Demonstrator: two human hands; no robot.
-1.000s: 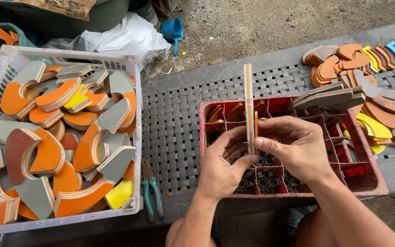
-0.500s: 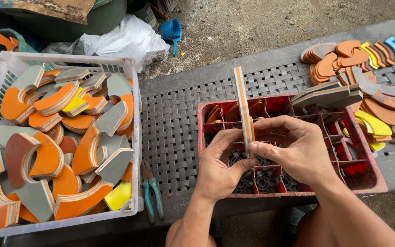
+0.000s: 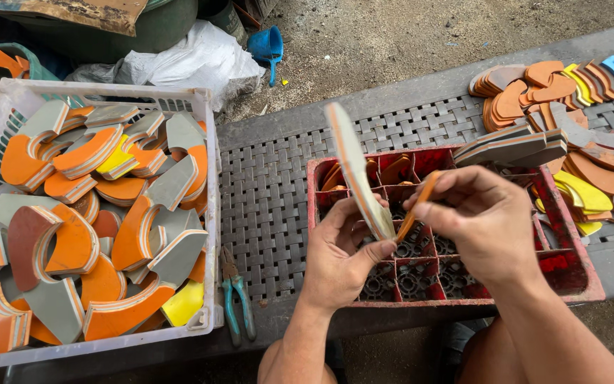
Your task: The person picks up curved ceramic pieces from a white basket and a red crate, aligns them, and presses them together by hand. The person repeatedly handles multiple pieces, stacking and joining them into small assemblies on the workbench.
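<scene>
My left hand point(image 3: 339, 259) grips a long layered foam piece point(image 3: 355, 171), grey with orange and pale stripes, held on edge above the red crate point(image 3: 577, 274). My right hand point(image 3: 485, 220) pinches a thin orange strip point(image 3: 417, 206) that peels away from the lower end of that piece. Both hands hover over the crate's divided compartments, some of which hold orange scraps.
A white plastic basket point(image 3: 207, 213) at the left is full of curved grey, orange and yellow foam offcuts. Teal-handled pliers point(image 3: 236, 299) lie on the grey woven bench point(image 3: 271, 178). Stacks of foam pieces point(image 3: 570, 92) sit at the right. White bags and a blue scoop point(image 3: 268, 46) lie on the ground behind.
The foam piece has tilted from upright to leaning left. My right hand has pulled the orange strip away from its lower end.
</scene>
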